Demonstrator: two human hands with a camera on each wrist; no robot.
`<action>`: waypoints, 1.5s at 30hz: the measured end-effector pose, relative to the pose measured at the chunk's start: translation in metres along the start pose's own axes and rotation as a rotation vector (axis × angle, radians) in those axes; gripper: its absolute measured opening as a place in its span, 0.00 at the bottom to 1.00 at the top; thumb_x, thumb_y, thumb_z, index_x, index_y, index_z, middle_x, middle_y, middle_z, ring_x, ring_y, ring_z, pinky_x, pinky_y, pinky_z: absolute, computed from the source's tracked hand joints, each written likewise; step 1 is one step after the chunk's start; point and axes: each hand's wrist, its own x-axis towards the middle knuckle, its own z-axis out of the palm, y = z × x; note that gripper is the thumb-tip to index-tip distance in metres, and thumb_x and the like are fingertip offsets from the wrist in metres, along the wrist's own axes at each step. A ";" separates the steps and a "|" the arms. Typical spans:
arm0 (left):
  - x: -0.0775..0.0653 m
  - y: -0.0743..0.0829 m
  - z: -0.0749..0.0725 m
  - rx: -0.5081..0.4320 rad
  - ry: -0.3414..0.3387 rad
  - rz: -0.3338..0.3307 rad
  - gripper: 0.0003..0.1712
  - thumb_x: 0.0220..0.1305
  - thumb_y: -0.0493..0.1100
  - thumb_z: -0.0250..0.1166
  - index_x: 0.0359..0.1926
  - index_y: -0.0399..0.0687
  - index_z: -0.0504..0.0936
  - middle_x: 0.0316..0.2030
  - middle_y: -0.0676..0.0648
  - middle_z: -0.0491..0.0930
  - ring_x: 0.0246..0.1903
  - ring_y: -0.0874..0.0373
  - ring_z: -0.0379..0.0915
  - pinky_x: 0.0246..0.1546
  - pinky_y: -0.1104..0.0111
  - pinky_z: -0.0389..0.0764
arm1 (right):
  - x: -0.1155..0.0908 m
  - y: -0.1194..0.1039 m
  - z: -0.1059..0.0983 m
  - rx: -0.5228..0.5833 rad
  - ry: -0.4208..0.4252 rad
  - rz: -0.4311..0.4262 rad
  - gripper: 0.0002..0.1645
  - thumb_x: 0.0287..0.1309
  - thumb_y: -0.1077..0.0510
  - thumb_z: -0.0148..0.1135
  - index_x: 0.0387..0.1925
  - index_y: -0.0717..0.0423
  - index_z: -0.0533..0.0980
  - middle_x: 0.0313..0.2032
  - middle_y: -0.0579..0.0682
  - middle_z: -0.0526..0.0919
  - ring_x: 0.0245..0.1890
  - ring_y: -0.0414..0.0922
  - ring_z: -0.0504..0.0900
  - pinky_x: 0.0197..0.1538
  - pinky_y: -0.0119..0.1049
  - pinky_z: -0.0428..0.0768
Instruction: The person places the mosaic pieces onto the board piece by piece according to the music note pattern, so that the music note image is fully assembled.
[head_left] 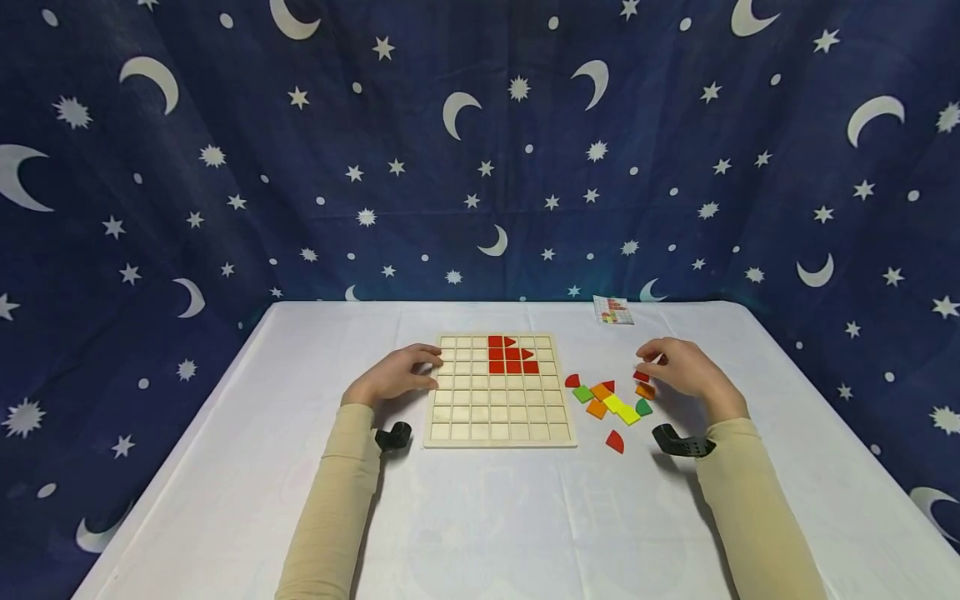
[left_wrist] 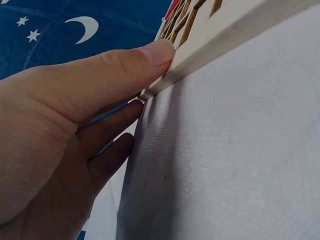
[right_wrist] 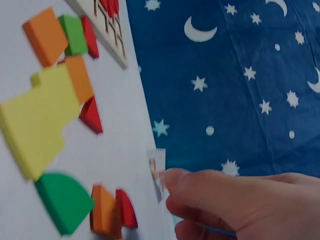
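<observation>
A wooden grid board point(head_left: 459, 408) lies flat, with several red square and pointed tiles point(head_left: 513, 367) in its upper cells. My left hand point(head_left: 395, 377) is at the board's left edge; in the left wrist view its thumb point(left_wrist: 157, 52) rests against the wooden rim, the other fingers loosely bent beside it. On the right side, my right hand point(head_left: 678, 367) hovers with loosely curled fingers over a red tile point(head_left: 641, 377) and an orange tile point(head_left: 645, 391). Nothing shows between its fingertips. In the right wrist view that red tile point(right_wrist: 127, 207) lies apart from the fingers.
Loose tiles lie right of the board: a yellow piece point(head_left: 628, 414), a light green tile point(head_left: 582, 394), an orange square point(head_left: 596, 409), a dark green quarter-circle point(head_left: 643, 407) and a red quarter-circle point(head_left: 615, 442). A printed pattern card point(head_left: 612, 311) lies at the table's far edge, before a dark blue curtain point(head_left: 480, 167).
</observation>
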 end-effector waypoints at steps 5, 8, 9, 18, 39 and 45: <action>-0.001 0.000 0.000 0.002 0.003 0.002 0.26 0.61 0.44 0.70 0.59 0.40 0.79 0.67 0.42 0.67 0.70 0.44 0.56 0.70 0.52 0.58 | -0.004 0.009 0.002 0.000 -0.033 0.048 0.21 0.63 0.58 0.63 0.52 0.69 0.76 0.42 0.60 0.81 0.40 0.54 0.75 0.48 0.52 0.78; 0.000 -0.001 0.000 0.001 0.002 0.007 0.26 0.61 0.44 0.70 0.59 0.40 0.79 0.67 0.42 0.67 0.70 0.44 0.56 0.70 0.52 0.58 | -0.004 0.011 0.005 0.016 -0.049 0.076 0.21 0.62 0.58 0.63 0.52 0.69 0.76 0.43 0.61 0.80 0.41 0.55 0.74 0.49 0.53 0.78; 0.000 -0.001 0.000 0.002 0.002 0.008 0.26 0.61 0.44 0.70 0.59 0.40 0.79 0.67 0.42 0.67 0.70 0.44 0.56 0.70 0.52 0.58 | -0.004 0.011 0.006 0.020 -0.053 0.082 0.21 0.62 0.59 0.64 0.52 0.69 0.76 0.43 0.61 0.80 0.41 0.55 0.74 0.49 0.53 0.78; -0.001 0.000 0.000 -0.005 -0.004 0.015 0.26 0.62 0.43 0.69 0.59 0.39 0.78 0.67 0.41 0.67 0.69 0.43 0.57 0.70 0.52 0.59 | 0.001 0.007 0.016 0.018 -0.080 0.036 0.20 0.60 0.58 0.65 0.50 0.67 0.78 0.37 0.55 0.80 0.37 0.51 0.73 0.44 0.45 0.78; -0.002 0.001 -0.001 0.005 0.000 0.015 0.26 0.62 0.43 0.69 0.59 0.38 0.78 0.67 0.42 0.67 0.70 0.44 0.57 0.70 0.53 0.58 | 0.020 -0.025 0.036 -0.032 -0.075 -0.030 0.15 0.62 0.60 0.64 0.48 0.63 0.79 0.36 0.51 0.82 0.33 0.47 0.75 0.43 0.42 0.82; -0.002 0.000 0.000 0.004 0.000 0.007 0.26 0.62 0.43 0.69 0.59 0.39 0.78 0.67 0.42 0.67 0.70 0.44 0.57 0.70 0.53 0.59 | 0.025 -0.026 0.041 -0.051 -0.058 0.006 0.14 0.61 0.58 0.66 0.45 0.61 0.80 0.35 0.51 0.82 0.33 0.47 0.75 0.44 0.43 0.82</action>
